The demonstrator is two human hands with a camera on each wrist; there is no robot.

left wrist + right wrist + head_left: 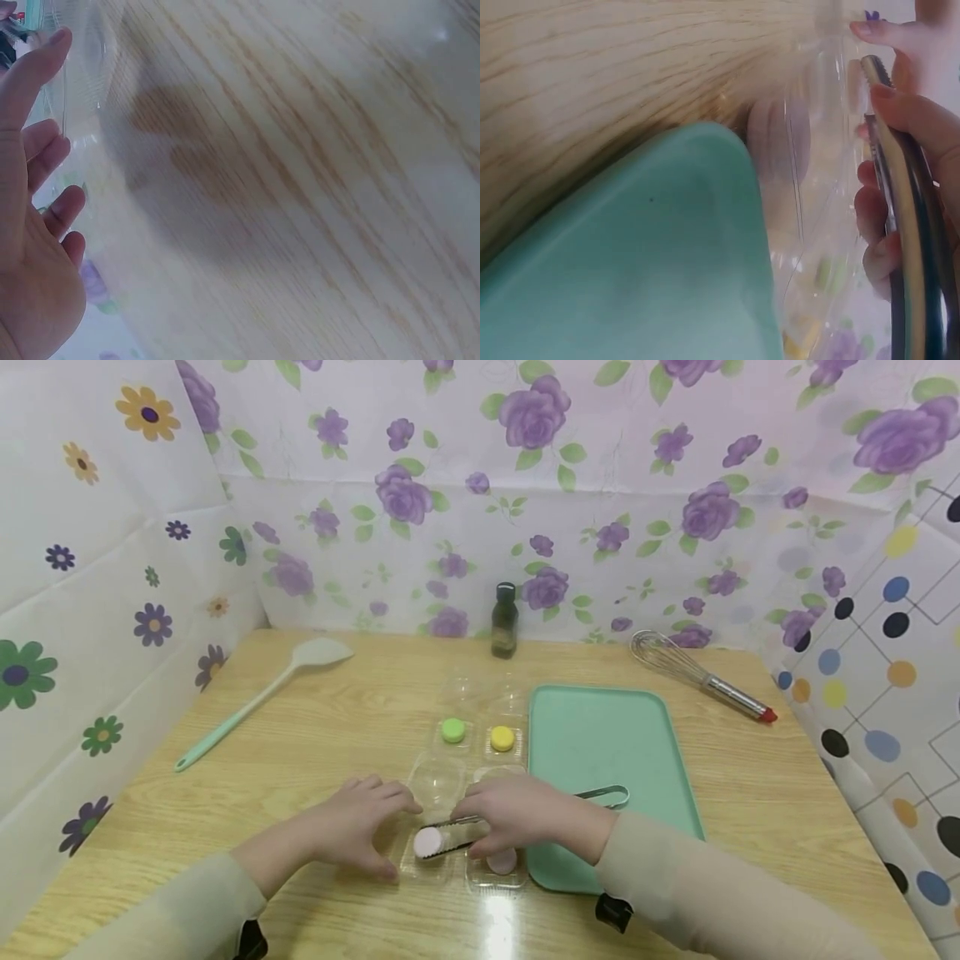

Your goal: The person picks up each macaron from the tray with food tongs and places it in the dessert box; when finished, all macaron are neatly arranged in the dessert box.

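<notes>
My right hand [517,814] grips metal tongs [617,795], whose toothed tips pinch a pale pink macaron [428,842] over a clear plastic box [423,870] at front left. In the right wrist view, fingers and thumb wrap the tongs [911,225]. My left hand [356,831] is beside that box, thumb and fingers spread about its left side; the left wrist view shows the thumb and loosely bent fingers [46,64] right at the clear plastic. Another pale pink macaron [501,862] sits in the front right box, seen also as a macaron [778,139] beyond the tray corner.
Behind, clear boxes hold a green macaron [453,730] and a yellow macaron [502,738]. A green tray [600,727] lies directly to the right, under my right forearm. Farther out are a spatula [255,702], a dark bottle [505,620] and a whisk [701,677].
</notes>
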